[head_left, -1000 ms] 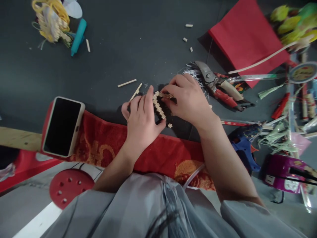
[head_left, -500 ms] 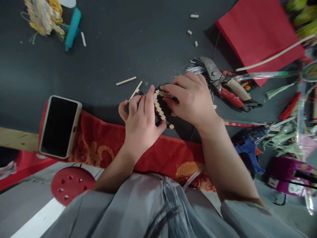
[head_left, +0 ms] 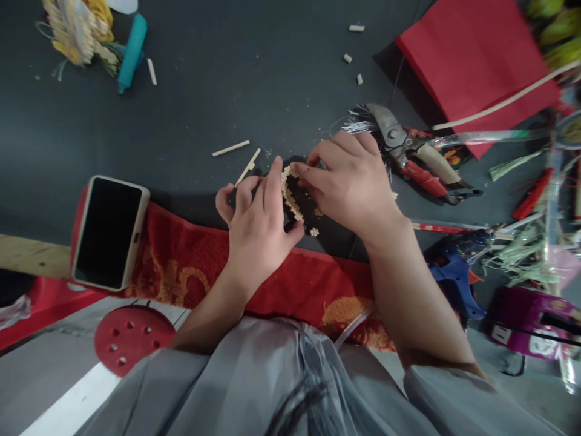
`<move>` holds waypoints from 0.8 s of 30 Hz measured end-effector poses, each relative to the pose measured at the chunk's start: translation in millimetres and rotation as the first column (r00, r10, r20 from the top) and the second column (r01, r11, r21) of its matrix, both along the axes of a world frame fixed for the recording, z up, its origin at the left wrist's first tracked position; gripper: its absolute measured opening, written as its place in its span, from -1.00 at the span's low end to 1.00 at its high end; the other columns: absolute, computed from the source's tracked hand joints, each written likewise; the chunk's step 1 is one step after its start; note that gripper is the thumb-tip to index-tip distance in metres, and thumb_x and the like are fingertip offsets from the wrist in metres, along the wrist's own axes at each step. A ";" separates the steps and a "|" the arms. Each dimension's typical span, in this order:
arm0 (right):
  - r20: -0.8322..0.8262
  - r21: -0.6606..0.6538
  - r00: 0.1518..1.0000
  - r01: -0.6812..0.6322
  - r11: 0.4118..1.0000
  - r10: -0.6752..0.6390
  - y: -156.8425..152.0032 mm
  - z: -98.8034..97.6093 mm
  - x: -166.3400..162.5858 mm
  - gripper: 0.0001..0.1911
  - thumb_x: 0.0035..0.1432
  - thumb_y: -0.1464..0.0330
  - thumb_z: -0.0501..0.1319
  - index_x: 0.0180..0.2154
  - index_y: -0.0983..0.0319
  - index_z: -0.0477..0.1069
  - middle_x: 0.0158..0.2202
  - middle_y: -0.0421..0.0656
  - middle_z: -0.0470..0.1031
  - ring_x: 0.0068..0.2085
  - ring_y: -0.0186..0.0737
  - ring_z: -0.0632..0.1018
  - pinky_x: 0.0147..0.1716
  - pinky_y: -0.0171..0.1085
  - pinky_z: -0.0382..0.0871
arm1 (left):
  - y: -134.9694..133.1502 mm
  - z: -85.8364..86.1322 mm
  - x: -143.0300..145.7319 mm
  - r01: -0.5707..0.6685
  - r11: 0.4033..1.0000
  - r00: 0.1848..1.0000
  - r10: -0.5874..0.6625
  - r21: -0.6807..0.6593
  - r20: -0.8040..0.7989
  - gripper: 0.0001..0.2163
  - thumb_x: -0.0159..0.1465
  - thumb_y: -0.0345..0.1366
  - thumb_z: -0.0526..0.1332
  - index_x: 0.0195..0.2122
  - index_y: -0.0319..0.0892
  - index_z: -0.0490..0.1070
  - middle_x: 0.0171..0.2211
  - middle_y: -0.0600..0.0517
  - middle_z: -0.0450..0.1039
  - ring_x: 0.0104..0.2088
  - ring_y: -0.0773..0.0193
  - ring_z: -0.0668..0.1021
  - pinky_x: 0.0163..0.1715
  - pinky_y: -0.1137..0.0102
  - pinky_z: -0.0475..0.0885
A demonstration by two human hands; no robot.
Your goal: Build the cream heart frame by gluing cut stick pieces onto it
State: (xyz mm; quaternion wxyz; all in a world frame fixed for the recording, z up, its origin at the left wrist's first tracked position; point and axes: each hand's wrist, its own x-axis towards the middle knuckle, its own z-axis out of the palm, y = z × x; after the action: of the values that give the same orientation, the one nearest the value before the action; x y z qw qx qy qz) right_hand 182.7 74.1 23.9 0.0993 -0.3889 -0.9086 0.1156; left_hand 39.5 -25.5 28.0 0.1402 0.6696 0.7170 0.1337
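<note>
A curved strip of small cream-coloured pieces (head_left: 290, 198), like a beaded or braided chain, stands between my two hands above the dark table. My left hand (head_left: 261, 224) grips its left side between thumb and forefinger, the other fingers half spread. The thumb and forefinger of my right hand (head_left: 349, 181) pinch the strip's upper end; part of it is hidden behind those fingers. One small flower-like cream piece (head_left: 315, 232) shows just below, near my left thumb. Thin pale sticks (head_left: 231, 148) lie beyond my left hand.
Pruning shears (head_left: 399, 142) and pliers lie right of my right hand. A red paper bag (head_left: 476, 60) is at the upper right. A phone-like device (head_left: 111, 233) rests on a red towel (head_left: 190, 260) along the near edge. A blue glue gun (head_left: 458, 278) sits at right.
My right thumb and forefinger have closed together on the strip's upper end and shifted slightly left. The strip's top now curls more tightly. My left hand has barely moved.
</note>
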 end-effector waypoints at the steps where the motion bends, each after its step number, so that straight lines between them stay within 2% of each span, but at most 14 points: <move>1: 0.001 0.004 1.000 -0.002 1.000 0.001 -0.3 0.3 -0.5 -0.63 0.43 0.32 -0.05 -0.20 0.14 0.53 -0.20 -0.09 0.53 -0.05 -0.07 0.47 -0.04 -0.01 0.32 | -0.2 -0.6 0.0 0.000 1.000 1.000 0.000 0.003 0.002 -0.24 0.19 -0.30 0.31 0.40 -0.20 0.06 0.27 -0.17 0.38 0.23 -0.15 0.36 0.31 -0.10 0.07; 6: 0.000 0.027 1.000 -0.011 1.000 0.011 -0.5 -1.8 -2.6 -0.57 0.46 0.32 -0.11 -0.25 0.14 0.52 -0.21 -0.09 0.54 -0.09 -0.10 0.46 -0.05 -0.04 0.29 | -0.5 -2.6 -0.2 0.003 1.000 1.000 -0.003 0.011 0.013 -0.23 0.19 -0.30 0.31 0.41 -0.20 0.05 0.26 -0.19 0.38 0.23 -0.13 0.36 0.31 -0.08 0.08; 16: -0.020 0.050 0.999 -0.033 0.998 0.034 0.2 -7.6 -0.5 -0.63 0.44 0.33 -0.05 -0.20 0.15 0.54 -0.20 -0.09 0.54 -0.09 -0.10 0.44 -0.05 -0.04 0.25 | -0.4 -0.9 0.9 0.010 1.000 1.000 -0.010 -0.008 -0.013 -0.24 0.21 -0.28 0.29 0.41 -0.26 0.04 0.25 -0.24 0.38 0.23 -0.14 0.37 0.31 -0.08 0.04; 24: -0.015 -0.026 1.000 -0.012 1.000 0.012 1.8 6.8 8.5 -0.72 0.36 0.32 0.11 0.00 0.08 0.53 -0.10 -0.08 0.55 0.01 0.01 0.48 0.00 0.03 0.26 | -1.8 1.4 1.6 0.000 1.000 1.000 0.000 -0.001 0.013 -0.19 0.18 -0.28 0.34 0.41 -0.18 0.02 0.29 -0.23 0.32 0.31 -0.15 0.31 0.36 -0.09 -0.02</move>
State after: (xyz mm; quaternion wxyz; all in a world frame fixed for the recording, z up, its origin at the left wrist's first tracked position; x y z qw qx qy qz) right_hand 191.2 76.0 30.6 0.1003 -0.3838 -0.9086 0.1308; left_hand 41.2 -27.4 29.4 0.1454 0.6685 0.7162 0.1377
